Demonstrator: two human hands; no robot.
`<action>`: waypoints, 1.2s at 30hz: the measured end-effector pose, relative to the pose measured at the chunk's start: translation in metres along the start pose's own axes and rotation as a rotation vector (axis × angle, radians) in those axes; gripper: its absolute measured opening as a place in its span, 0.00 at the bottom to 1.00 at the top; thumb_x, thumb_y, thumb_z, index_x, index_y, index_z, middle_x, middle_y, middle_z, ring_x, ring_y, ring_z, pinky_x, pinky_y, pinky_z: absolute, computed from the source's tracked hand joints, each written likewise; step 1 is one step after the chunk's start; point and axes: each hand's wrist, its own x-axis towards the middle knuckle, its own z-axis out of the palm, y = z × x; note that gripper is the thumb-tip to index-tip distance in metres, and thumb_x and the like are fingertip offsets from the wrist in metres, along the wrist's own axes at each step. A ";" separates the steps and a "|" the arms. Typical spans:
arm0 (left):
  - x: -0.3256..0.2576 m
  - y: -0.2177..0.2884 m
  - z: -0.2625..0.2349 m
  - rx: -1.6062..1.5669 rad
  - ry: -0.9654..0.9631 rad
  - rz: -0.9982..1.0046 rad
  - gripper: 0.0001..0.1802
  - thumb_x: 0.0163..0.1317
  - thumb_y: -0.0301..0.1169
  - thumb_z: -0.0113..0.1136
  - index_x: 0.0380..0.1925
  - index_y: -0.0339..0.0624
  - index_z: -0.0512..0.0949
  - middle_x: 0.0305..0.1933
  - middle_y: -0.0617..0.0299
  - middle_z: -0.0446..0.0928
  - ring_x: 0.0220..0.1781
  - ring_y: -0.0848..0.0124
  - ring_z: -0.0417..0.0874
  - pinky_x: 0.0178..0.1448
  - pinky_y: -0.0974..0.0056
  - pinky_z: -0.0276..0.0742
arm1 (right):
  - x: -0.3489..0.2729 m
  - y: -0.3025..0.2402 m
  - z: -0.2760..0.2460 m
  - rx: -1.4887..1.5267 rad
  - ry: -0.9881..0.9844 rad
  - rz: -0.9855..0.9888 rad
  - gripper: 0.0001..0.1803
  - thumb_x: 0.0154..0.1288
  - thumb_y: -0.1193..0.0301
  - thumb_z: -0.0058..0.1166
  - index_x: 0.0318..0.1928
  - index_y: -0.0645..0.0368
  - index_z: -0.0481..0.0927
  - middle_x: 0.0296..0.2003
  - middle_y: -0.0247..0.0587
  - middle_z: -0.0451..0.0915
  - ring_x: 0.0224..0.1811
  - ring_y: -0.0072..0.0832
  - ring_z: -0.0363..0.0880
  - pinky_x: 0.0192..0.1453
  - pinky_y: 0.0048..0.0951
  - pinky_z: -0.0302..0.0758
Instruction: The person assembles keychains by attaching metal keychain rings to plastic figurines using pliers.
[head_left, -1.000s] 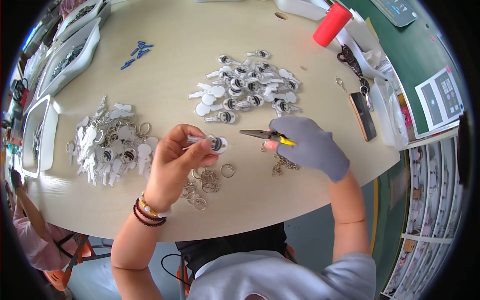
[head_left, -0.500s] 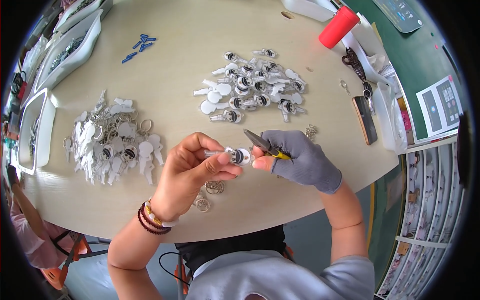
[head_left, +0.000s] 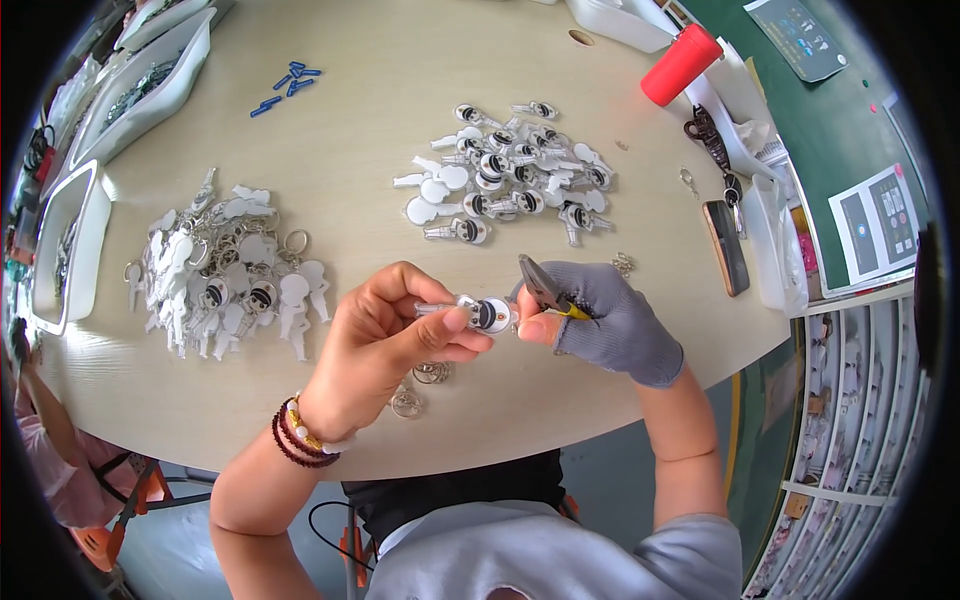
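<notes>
My left hand (head_left: 385, 325) pinches a clear-edged, flat figure charm (head_left: 487, 315) with a black-and-white cap, its round head pointing right. My right hand (head_left: 615, 325), in a grey fingerless glove, grips pliers (head_left: 548, 290) with dark jaws and a yellow handle. The jaws point up and left, clear of the charm. My right thumb and forefinger are close to the charm's head end; whether they hold a small ring there, I cannot tell. Partly behind my left hand lie several metal key rings (head_left: 407, 402). Small metal links (head_left: 623, 264) lie beyond the glove.
A pile of similar charms (head_left: 520, 175) lies ahead; another pile with key rings (head_left: 235, 270) is at left. Blue pieces (head_left: 290, 85), white bins (head_left: 88, 250), a red cylinder (head_left: 680, 65) and a phone (head_left: 725, 248) lie around. A co-worker's arm (head_left: 45, 410) shows at far left.
The plier jaws have shifted a little to the right and stand steeper. My left hand keeps the charm in nearly the same place. The whole view has moved slightly.
</notes>
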 end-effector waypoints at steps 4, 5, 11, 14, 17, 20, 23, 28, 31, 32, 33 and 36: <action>0.000 0.001 -0.001 0.034 -0.032 0.021 0.05 0.64 0.23 0.57 0.36 0.34 0.72 0.37 0.55 0.81 0.42 0.67 0.85 0.45 0.68 0.84 | -0.001 0.001 -0.002 -0.042 0.006 0.000 0.09 0.60 0.69 0.61 0.33 0.61 0.76 0.23 0.26 0.70 0.27 0.12 0.63 0.31 0.19 0.63; 0.000 0.001 -0.001 0.045 -0.028 0.007 0.05 0.64 0.23 0.57 0.36 0.34 0.72 0.37 0.55 0.81 0.42 0.67 0.85 0.45 0.68 0.84 | -0.002 0.002 -0.002 -0.043 0.006 0.001 0.09 0.60 0.69 0.61 0.33 0.61 0.76 0.23 0.26 0.70 0.27 0.12 0.63 0.31 0.19 0.63; 0.000 0.000 0.000 0.050 -0.027 -0.013 0.05 0.63 0.23 0.57 0.36 0.33 0.72 0.37 0.54 0.80 0.41 0.66 0.85 0.45 0.68 0.84 | -0.002 0.001 -0.004 -0.036 -0.023 0.005 0.09 0.61 0.69 0.61 0.33 0.60 0.76 0.22 0.25 0.69 0.27 0.12 0.62 0.31 0.20 0.62; 0.000 0.001 0.000 0.071 -0.036 -0.022 0.05 0.63 0.22 0.57 0.36 0.33 0.72 0.37 0.55 0.80 0.42 0.66 0.85 0.46 0.67 0.84 | -0.003 0.003 -0.003 0.011 -0.014 0.011 0.09 0.61 0.69 0.61 0.33 0.60 0.76 0.22 0.25 0.69 0.27 0.12 0.62 0.30 0.19 0.62; -0.001 0.001 -0.003 0.115 -0.085 0.005 0.05 0.63 0.20 0.56 0.37 0.33 0.71 0.38 0.54 0.80 0.43 0.64 0.85 0.47 0.65 0.83 | -0.003 0.004 -0.005 -0.007 -0.019 -0.019 0.08 0.61 0.70 0.60 0.32 0.61 0.76 0.22 0.25 0.69 0.27 0.12 0.62 0.30 0.19 0.62; 0.001 -0.003 -0.008 0.402 -0.161 0.215 0.07 0.61 0.18 0.56 0.39 0.34 0.72 0.38 0.55 0.80 0.42 0.64 0.85 0.46 0.64 0.82 | -0.003 0.000 -0.005 0.050 -0.087 0.015 0.07 0.61 0.71 0.59 0.32 0.61 0.75 0.22 0.25 0.68 0.26 0.13 0.62 0.30 0.20 0.62; 0.003 -0.001 -0.003 0.860 -0.173 0.426 0.10 0.58 0.17 0.57 0.41 0.35 0.75 0.35 0.57 0.80 0.38 0.66 0.84 0.41 0.66 0.80 | -0.002 0.003 0.006 -0.036 -0.002 -0.052 0.07 0.62 0.72 0.58 0.31 0.61 0.73 0.21 0.28 0.69 0.25 0.14 0.63 0.29 0.22 0.63; 0.001 0.001 0.005 0.982 -0.031 0.386 0.11 0.54 0.21 0.63 0.39 0.35 0.78 0.34 0.55 0.79 0.31 0.63 0.81 0.37 0.65 0.77 | 0.008 0.010 0.036 -0.284 0.368 -0.288 0.08 0.64 0.72 0.55 0.33 0.60 0.71 0.21 0.33 0.71 0.23 0.17 0.64 0.27 0.25 0.65; 0.007 -0.005 0.003 0.885 0.000 0.641 0.09 0.55 0.20 0.63 0.38 0.34 0.79 0.35 0.54 0.79 0.31 0.63 0.80 0.37 0.66 0.76 | 0.013 0.009 0.045 -0.168 0.406 -0.365 0.07 0.65 0.71 0.55 0.34 0.60 0.71 0.21 0.32 0.70 0.23 0.16 0.65 0.27 0.24 0.65; 0.007 -0.007 0.003 0.884 0.002 0.644 0.09 0.55 0.20 0.63 0.38 0.34 0.79 0.35 0.54 0.79 0.31 0.63 0.80 0.37 0.66 0.76 | 0.013 0.007 0.045 -0.170 0.404 -0.367 0.07 0.65 0.71 0.55 0.34 0.60 0.71 0.21 0.32 0.70 0.23 0.16 0.65 0.27 0.24 0.65; 0.007 -0.008 0.003 0.842 0.015 0.634 0.09 0.56 0.21 0.62 0.38 0.34 0.79 0.36 0.55 0.79 0.32 0.66 0.80 0.38 0.67 0.76 | 0.014 0.004 0.045 -0.177 0.419 -0.351 0.07 0.65 0.71 0.55 0.34 0.60 0.71 0.21 0.32 0.70 0.23 0.16 0.65 0.28 0.24 0.66; 0.001 -0.005 -0.001 0.687 0.070 0.540 0.09 0.59 0.23 0.62 0.40 0.33 0.79 0.37 0.58 0.80 0.33 0.71 0.80 0.37 0.70 0.76 | 0.014 -0.002 0.046 -0.129 0.383 -0.303 0.07 0.65 0.71 0.54 0.34 0.60 0.72 0.21 0.31 0.69 0.23 0.15 0.64 0.29 0.22 0.66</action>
